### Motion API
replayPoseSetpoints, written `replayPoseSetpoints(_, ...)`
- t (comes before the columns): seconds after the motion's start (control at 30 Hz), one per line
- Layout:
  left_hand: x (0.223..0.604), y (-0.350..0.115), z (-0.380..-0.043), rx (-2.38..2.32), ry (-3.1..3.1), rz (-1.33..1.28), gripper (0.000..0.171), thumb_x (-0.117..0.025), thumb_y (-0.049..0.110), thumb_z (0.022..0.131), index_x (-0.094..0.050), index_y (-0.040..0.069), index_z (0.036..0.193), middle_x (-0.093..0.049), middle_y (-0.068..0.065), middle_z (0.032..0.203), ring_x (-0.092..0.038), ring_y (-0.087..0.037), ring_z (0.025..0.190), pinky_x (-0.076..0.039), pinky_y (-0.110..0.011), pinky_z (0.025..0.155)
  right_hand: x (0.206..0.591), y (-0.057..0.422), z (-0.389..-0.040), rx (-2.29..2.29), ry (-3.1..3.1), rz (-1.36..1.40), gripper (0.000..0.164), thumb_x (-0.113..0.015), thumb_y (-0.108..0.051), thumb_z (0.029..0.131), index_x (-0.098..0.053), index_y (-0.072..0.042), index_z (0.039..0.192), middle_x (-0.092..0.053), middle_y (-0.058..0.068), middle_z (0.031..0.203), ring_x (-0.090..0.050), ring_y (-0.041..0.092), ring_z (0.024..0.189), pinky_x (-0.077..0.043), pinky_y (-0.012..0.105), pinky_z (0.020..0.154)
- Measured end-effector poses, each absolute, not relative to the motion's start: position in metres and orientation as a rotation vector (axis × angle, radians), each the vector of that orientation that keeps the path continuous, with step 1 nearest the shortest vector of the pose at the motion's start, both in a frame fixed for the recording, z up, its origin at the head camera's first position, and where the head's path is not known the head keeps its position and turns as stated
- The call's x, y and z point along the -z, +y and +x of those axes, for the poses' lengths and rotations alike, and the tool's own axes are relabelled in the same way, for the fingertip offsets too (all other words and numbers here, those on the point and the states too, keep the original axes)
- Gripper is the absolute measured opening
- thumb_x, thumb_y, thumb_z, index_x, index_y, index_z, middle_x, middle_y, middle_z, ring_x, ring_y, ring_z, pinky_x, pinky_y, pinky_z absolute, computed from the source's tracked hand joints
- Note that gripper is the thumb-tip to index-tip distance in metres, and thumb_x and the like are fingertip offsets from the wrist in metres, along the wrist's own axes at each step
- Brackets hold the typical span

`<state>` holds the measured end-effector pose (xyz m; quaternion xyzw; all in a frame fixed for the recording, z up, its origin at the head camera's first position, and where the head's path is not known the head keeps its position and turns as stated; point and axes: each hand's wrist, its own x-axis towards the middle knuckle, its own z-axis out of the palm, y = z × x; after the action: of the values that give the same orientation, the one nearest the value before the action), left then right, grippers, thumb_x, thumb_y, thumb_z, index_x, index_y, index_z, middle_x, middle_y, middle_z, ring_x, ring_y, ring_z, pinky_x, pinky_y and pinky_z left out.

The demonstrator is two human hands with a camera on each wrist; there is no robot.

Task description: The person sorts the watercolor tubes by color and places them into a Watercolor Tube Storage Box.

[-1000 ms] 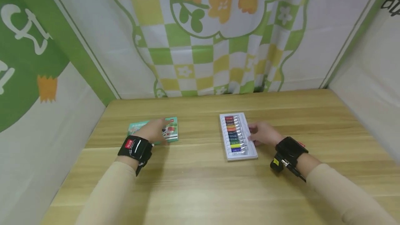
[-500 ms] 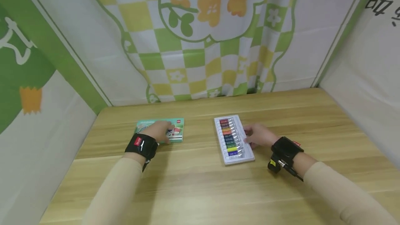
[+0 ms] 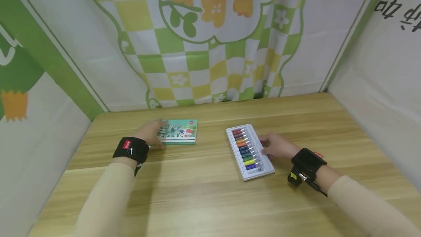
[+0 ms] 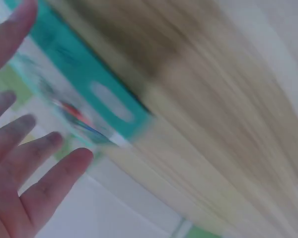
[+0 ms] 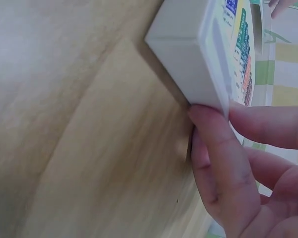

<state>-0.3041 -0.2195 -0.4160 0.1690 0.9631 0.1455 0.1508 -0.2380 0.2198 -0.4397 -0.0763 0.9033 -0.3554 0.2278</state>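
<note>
A flat green box with a printed picture on top lies on the table, left of centre. My left hand is at its left end and covers that end in the head view. In the left wrist view the fingers are spread and straight beside the box. Right of centre lies a white tray of paint tubes in several colours, slightly turned. My right hand pinches the tray's right edge. In the right wrist view the fingertips press on the tray's side and rim.
The wooden table ends at a patterned curtain at the back. White fabric walls stand on both sides. A black strap with a camera sits on the right wrist, another strap on the left.
The green box has shifted rightward on the table. My left hand has drawn back to its left end, uncovering more of its top. The paint tray has slid slightly nearer and rightward with my right hand.
</note>
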Motion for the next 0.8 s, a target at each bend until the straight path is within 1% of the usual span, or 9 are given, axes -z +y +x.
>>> replayPoseSetpoints(0.13,0.42,-0.228,-0.307,-0.415,2.735,0.444,0.105,-0.095,0.01,0.07,-0.035,-0.005,0.155,-0.022,-0.035,0.159,-0.029,-0.058,0.14,-0.032,-0.065,0.111,0.437,0.226,-0.234,0.981,2.485,-0.224,0.056,-0.068,0.004,0.092,-0.048,0.013,0.144,-0.065,0.027,0.123,-0.065,0.02,0.083,-0.057,0.033,0.066)
replayPoseSetpoints(0.23,0.419,-0.223,-0.31,-0.404,2.72,0.436,0.102,-0.094,0.006,0.069,-0.038,-0.004,0.153,-0.026,-0.033,0.159,-0.031,-0.057,0.14,-0.033,-0.065,0.111,0.435,0.227,-0.233,0.993,2.47,-0.221,0.057,-0.069,0.002,0.093,-0.047,0.012,0.144,-0.064,0.028,0.125,-0.066,0.021,0.087,-0.059,0.033,0.069)
replayPoseSetpoints(0.33,0.419,-0.212,-0.315,-0.366,2.713,0.491,0.095,-0.092,0.001,0.07,-0.043,-0.002,0.152,-0.031,-0.03,0.158,-0.033,-0.053,0.141,-0.037,-0.06,0.11,0.436,0.229,-0.233,1.012,2.453,-0.215,0.057,-0.068,0.002,0.093,-0.047,0.011,0.145,-0.064,0.027,0.125,-0.066,0.021,0.089,-0.059,0.033,0.07)
replayPoseSetpoints(0.4,0.418,-0.203,-0.318,-0.362,2.7,0.531,0.092,-0.089,-0.004,0.07,-0.045,-0.001,0.151,-0.032,-0.028,0.158,-0.033,-0.051,0.142,-0.047,-0.051,0.103,0.436,0.23,-0.233,1.019,2.447,-0.216,0.057,-0.067,0.003,0.094,-0.045,0.012,0.146,-0.065,0.024,0.121,-0.065,0.022,0.089,-0.059,0.034,0.07)
replayPoseSetpoints(0.47,0.418,-0.194,-0.32,-0.364,2.686,0.545,0.09,-0.086,-0.009,0.071,-0.047,0.003,0.151,-0.033,-0.025,0.16,-0.033,-0.049,0.143,-0.053,-0.041,0.089,0.435,0.231,-0.233,1.03,2.442,-0.224,0.057,-0.067,0.004,0.094,-0.045,0.012,0.146,-0.066,0.022,0.117,-0.065,0.022,0.088,-0.059,0.035,0.069)
replayPoseSetpoints(0.57,0.419,-0.182,-0.323,-0.39,2.677,0.532,0.09,-0.085,-0.011,0.071,-0.048,0.007,0.151,-0.033,-0.02,0.161,-0.032,-0.047,0.144,-0.05,-0.036,0.079,0.434,0.232,-0.232,1.031,2.442,-0.239,0.055,-0.068,0.004,0.093,-0.047,0.013,0.143,-0.067,0.02,0.113,-0.065,0.021,0.085,-0.059,0.035,0.068)
replayPoseSetpoints(0.67,0.422,-0.177,-0.323,-0.423,2.676,0.551,0.09,-0.088,-0.005,0.073,-0.048,0.007,0.152,-0.031,-0.019,0.162,-0.031,-0.047,0.145,-0.05,-0.043,0.096,0.435,0.231,-0.231,1.026,2.448,-0.253,0.051,-0.069,0.005,0.092,-0.052,0.013,0.139,-0.068,0.022,0.115,-0.065,0.019,0.083,-0.058,0.033,0.067)
replayPoseSetpoints(0.73,0.425,-0.176,-0.322,-0.471,2.668,0.559,0.092,-0.09,0.002,0.074,-0.044,0.005,0.154,-0.027,-0.022,0.163,-0.028,-0.048,0.145,-0.042,-0.051,0.108,0.436,0.231,-0.23,1.018,2.453,-0.275,0.049,-0.069,0.005,0.091,-0.054,0.014,0.137,-0.068,0.023,0.115,-0.066,0.019,0.081,-0.058,0.033,0.066)
replayPoseSetpoints(0.8,0.427,-0.176,-0.32,-0.516,2.665,0.543,0.097,-0.093,0.011,0.074,-0.04,0.001,0.155,-0.022,-0.027,0.163,-0.024,-0.05,0.146,-0.034,-0.057,0.114,0.437,0.231,-0.229,1.016,2.457,-0.293,0.048,-0.069,0.006,0.091,-0.056,0.013,0.136,-0.069,0.024,0.115,-0.066,0.019,0.081,-0.058,0.033,0.065)
